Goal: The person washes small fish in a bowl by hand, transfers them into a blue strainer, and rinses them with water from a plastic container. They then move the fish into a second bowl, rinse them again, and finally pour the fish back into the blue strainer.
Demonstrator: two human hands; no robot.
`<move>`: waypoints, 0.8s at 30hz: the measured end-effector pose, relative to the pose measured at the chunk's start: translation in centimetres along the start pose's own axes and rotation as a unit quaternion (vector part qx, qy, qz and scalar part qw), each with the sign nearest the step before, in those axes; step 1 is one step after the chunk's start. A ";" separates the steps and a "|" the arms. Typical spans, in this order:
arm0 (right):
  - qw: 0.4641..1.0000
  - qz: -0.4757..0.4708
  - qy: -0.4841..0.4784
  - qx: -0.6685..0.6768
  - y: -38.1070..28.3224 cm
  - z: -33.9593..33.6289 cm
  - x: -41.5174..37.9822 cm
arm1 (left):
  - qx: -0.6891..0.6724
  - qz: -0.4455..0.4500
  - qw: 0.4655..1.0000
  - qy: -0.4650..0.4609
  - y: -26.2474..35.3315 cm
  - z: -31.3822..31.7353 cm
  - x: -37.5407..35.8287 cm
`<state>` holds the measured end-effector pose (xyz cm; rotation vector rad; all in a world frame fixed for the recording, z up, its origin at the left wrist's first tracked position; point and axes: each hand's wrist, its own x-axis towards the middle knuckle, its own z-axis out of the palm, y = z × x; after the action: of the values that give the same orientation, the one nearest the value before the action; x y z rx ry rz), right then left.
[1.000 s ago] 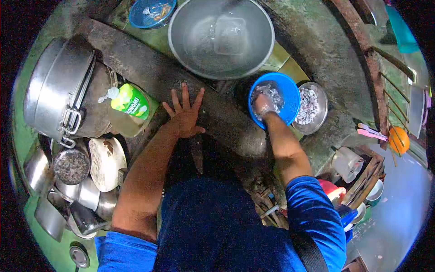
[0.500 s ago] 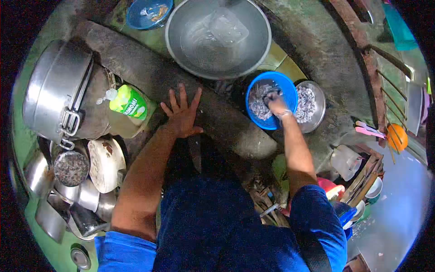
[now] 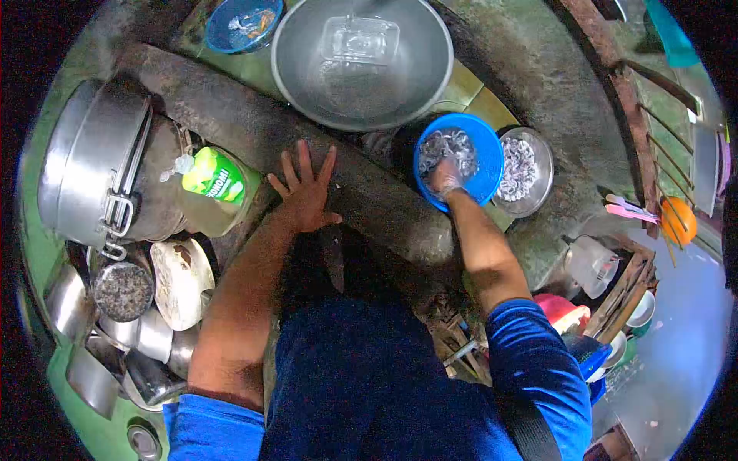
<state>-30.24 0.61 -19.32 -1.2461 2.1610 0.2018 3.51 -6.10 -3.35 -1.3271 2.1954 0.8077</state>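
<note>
My left hand [image 3: 307, 192] lies with its fingers spread on the dark concrete ledge [image 3: 238, 115]. My right hand [image 3: 444, 179] reaches down inside a blue plastic basin [image 3: 486, 157], near its lower-left wall. Its fingertips touch a heap of thin, curled grey-white pieces [image 3: 453, 146]; what they are I cannot make out, and the fingers are blurred and partly hidden. Right beside the basin, a round metal bowl [image 3: 542, 180] holds more of these pale pieces [image 3: 518, 165].
A large grey basin [image 3: 288, 84] with water and a clear plastic container [image 3: 360, 40] stands ahead. To its left is a small blue bowl [image 3: 219, 38]. A green-labelled jug [image 3: 219, 184], a big metal pot [image 3: 84, 161] and several pans are at left. A dish rack [image 3: 626, 296] is at right.
My right hand has moved left and toward me within the blue basin, away from the heap's middle. My left hand stays on the ledge. The clear container has shifted in the water.
</note>
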 end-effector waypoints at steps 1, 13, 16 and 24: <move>1.000 -0.001 -0.001 0.000 0.1 0.1 -0.1 | -0.005 0.005 1.000 0.007 0.0 0.1 -0.1; 0.926 0.203 -0.169 0.270 0.2 -11.3 -1.5 | -0.037 -0.012 0.998 -0.051 0.5 -1.6 -0.3; 0.964 0.075 -0.036 0.252 1.5 -8.8 1.2 | -0.038 -0.012 0.998 -0.054 0.6 -1.7 -0.3; 0.888 -0.134 0.398 -0.188 -0.9 1.6 0.7 | -0.020 -0.014 0.998 -0.055 0.9 -1.8 -0.3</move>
<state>-29.03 0.26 -20.84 -2.1165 2.6519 -0.0276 2.73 -6.80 -1.68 -1.2968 2.0823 0.8965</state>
